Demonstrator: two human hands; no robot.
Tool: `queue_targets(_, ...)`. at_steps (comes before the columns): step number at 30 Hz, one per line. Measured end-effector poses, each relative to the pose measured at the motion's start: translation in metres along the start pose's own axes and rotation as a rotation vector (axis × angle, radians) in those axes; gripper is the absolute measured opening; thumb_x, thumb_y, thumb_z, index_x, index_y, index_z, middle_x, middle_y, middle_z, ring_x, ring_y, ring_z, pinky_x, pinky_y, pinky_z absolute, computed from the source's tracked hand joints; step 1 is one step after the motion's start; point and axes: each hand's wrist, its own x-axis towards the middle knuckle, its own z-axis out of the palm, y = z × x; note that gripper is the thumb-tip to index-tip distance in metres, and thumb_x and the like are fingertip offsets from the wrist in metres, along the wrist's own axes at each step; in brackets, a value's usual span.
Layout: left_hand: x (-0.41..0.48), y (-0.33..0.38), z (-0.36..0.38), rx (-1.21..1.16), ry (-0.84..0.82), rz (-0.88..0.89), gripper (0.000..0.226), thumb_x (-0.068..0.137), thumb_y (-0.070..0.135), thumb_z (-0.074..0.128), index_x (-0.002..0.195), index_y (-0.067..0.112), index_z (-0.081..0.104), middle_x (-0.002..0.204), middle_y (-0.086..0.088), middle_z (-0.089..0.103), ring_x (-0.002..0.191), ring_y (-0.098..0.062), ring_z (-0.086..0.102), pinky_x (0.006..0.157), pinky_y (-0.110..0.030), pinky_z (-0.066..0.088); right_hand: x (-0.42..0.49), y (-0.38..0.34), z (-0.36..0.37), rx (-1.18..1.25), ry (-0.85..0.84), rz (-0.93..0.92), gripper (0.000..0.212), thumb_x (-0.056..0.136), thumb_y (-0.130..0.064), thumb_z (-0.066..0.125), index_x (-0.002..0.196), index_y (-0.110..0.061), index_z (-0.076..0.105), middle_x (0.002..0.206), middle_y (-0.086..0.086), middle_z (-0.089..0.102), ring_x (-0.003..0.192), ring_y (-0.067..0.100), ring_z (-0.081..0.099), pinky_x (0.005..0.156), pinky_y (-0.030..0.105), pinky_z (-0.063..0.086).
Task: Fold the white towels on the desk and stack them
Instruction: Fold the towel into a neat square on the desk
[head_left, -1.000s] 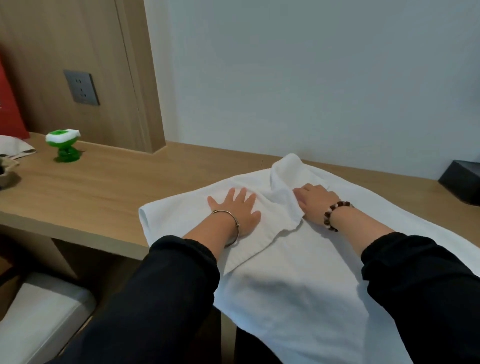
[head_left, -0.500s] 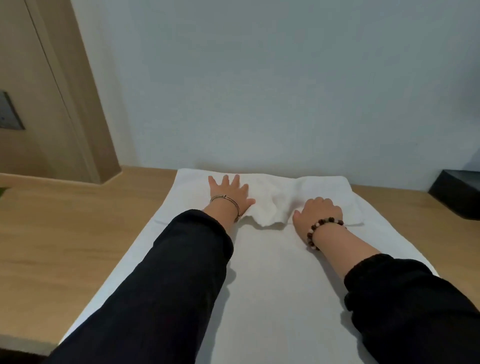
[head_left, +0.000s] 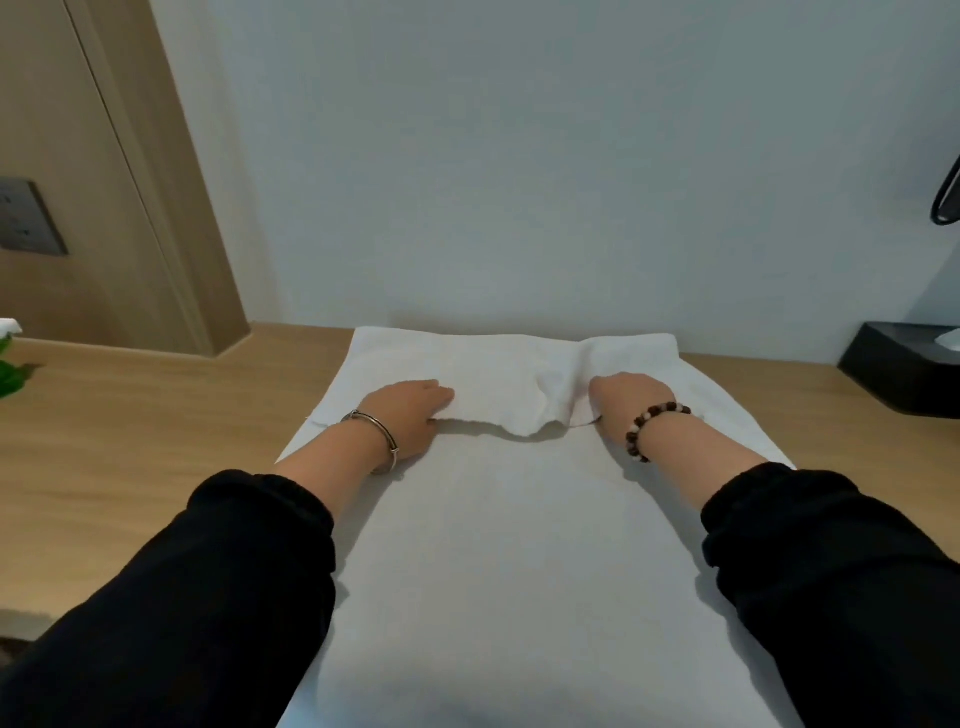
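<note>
**A:** What has shifted in the last half-second?

**B:** The left hand (head_left: 402, 421) lay flat with its fingers spread. Now its fingers are tucked at the near hem of the rumpled upper layer (head_left: 498, 389). The right hand (head_left: 626, 408) has curled onto that same hem, so both are grasping it.

**A:** How should this fold go?

**B:** I'd move both hands together, keeping the hem taut and level so the sagging middle flattens. Then square its corners to the side edges.

**A:** And the cloth itself?

**B:** The large white terry towel (head_left: 509, 545) lies spread on the light wooden desk (head_left: 130, 441). Its long axis runs from the person straight towards the pale wall (head_left: 519, 182). The black box (head_left: 904, 374) sits well apart on the right.
</note>
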Motion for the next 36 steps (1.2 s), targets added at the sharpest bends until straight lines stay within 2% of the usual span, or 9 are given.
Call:
queue_targets(4,-0.007,-0.008,-0.014,-0.019,0.107,-0.217,0.06,0.084,0.006,0.046,0.138,0.033,0.041,0.134,-0.003,0.053,0.118,-0.028,0.052,0.093,-0.034,0.043,-0.005,-0.001,-0.001,-0.086,0.085,0.125,0.018,0.091,-0.011,0.043,0.101,-0.018,0.057,0.106,0.003,0.06,0.101,0.022,0.052,0.089,0.033,0.037)
queue_targets(7,-0.015,-0.006,-0.038,-0.064,0.407,-0.186,0.06,0.083,-0.004,0.041,0.129,0.031,0.053,0.126,0.0,0.059,0.111,-0.026,0.057,0.083,-0.034,0.044,-0.014,0.002,-0.023,-0.082,0.262,0.154,0.026,0.09,-0.008,0.041,0.103,-0.02,0.059,0.102,0.0,0.062,0.105,0.022,0.054,0.107,0.041,0.026)
queue_targets(13,-0.067,0.0,-0.057,-0.051,0.599,0.019,0.058,0.073,-0.016,0.041,0.116,0.016,0.064,0.119,-0.005,0.064,0.103,-0.029,0.061,0.077,-0.04,0.05,-0.062,0.011,-0.057,-0.128,0.488,0.121,0.028,0.085,0.002,0.042,0.095,-0.015,0.062,0.092,0.003,0.062,0.098,0.026,0.055,0.113,0.047,0.012)
queue_targets(16,-0.101,0.004,-0.054,-0.059,0.601,0.032,0.06,0.072,-0.017,0.042,0.117,0.016,0.064,0.125,-0.002,0.062,0.108,-0.029,0.06,0.08,-0.041,0.051,-0.096,0.015,-0.059,-0.104,0.596,0.133,0.026,0.078,0.009,0.044,0.082,-0.007,0.063,0.079,0.009,0.061,0.087,0.03,0.055,0.108,0.048,0.018)
queue_targets(18,-0.125,0.007,-0.045,-0.007,0.567,0.059,0.06,0.073,-0.017,0.042,0.118,0.017,0.064,0.125,-0.004,0.062,0.108,-0.029,0.06,0.078,-0.042,0.051,-0.122,0.014,-0.055,-0.11,0.58,0.137,0.023,0.075,0.008,0.045,0.078,-0.007,0.062,0.077,0.009,0.061,0.082,0.03,0.056,0.1,0.044,0.028)
queue_targets(21,-0.154,0.018,-0.024,0.035,0.291,-0.017,0.054,0.085,-0.001,0.041,0.128,0.029,0.055,0.129,0.0,0.058,0.112,-0.026,0.057,0.085,-0.035,0.048,-0.155,0.003,-0.036,-0.179,0.255,0.105,0.018,0.086,-0.004,0.041,0.08,-0.018,0.051,0.093,0.002,0.065,0.09,0.024,0.059,0.081,0.034,0.037)
queue_targets(25,-0.174,0.028,0.004,0.054,-0.078,-0.064,0.051,0.097,0.046,0.031,0.146,0.035,0.022,0.155,0.004,0.024,0.14,-0.019,0.024,0.11,-0.046,0.028,-0.183,-0.002,0.006,0.054,0.058,0.046,0.024,0.092,-0.015,0.04,0.115,-0.017,0.044,0.112,0.004,0.051,0.101,0.024,0.051,0.068,0.033,0.038)
queue_targets(30,-0.182,0.031,0.019,0.032,-0.068,-0.155,0.058,0.093,0.064,0.016,0.147,0.046,0.006,0.158,0.013,-0.002,0.146,-0.014,-0.003,0.111,-0.058,0.004,-0.187,0.009,0.02,0.209,-0.02,0.031,0.041,0.096,-0.029,0.029,0.136,-0.022,0.034,0.131,0.001,0.041,0.12,0.022,0.038,0.09,0.04,0.039)
queue_targets(36,-0.158,0.02,-0.014,-0.202,-0.225,-0.23,0.056,0.099,0.053,0.015,0.148,0.028,0.027,0.156,-0.002,0.023,0.141,-0.023,0.023,0.112,-0.047,0.016,-0.182,-0.005,0.016,0.18,-0.031,-0.017,0.05,0.096,-0.037,0.025,0.145,-0.027,0.026,0.15,-0.004,0.028,0.134,0.022,0.029,0.098,0.042,0.037)
